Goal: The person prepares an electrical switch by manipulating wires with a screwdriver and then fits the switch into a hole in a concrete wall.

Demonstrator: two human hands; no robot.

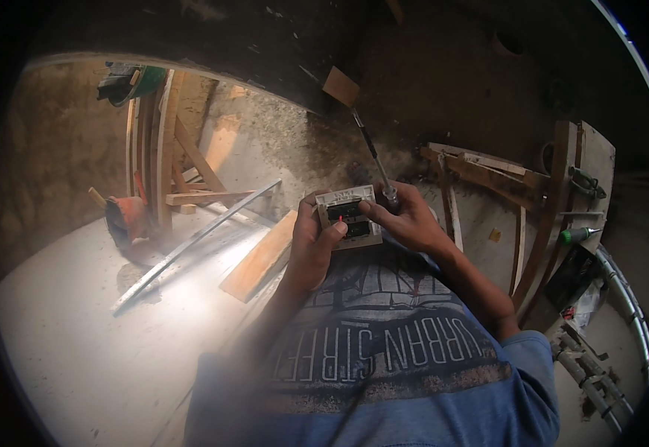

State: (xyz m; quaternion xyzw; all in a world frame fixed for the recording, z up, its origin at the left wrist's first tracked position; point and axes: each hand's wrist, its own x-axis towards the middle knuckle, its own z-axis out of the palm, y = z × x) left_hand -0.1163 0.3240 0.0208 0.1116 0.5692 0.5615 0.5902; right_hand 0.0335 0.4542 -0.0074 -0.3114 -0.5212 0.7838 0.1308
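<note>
In front of my chest is a white electrical wall plate point(370, 241) with black modules set in its frame and a small red bit near the middle. My left hand point(313, 249) grips its left side, the thumb lying over the modules. Against the right edge, my right hand point(414, 220) presses its thumb on the upper modules. That same hand also holds a long thin screwdriver point(371, 149), its dark shaft pointing up and away from me. Most of its handle is hidden by the fingers.
A long metal bar point(198, 244) and a wooden plank point(259, 257) lie at left. An orange bucket point(126, 220) stands by upright timbers point(165, 149). At right are a wooden frame point(488, 175), a green-handled screwdriver point(579, 235) and grey pipes point(589, 376).
</note>
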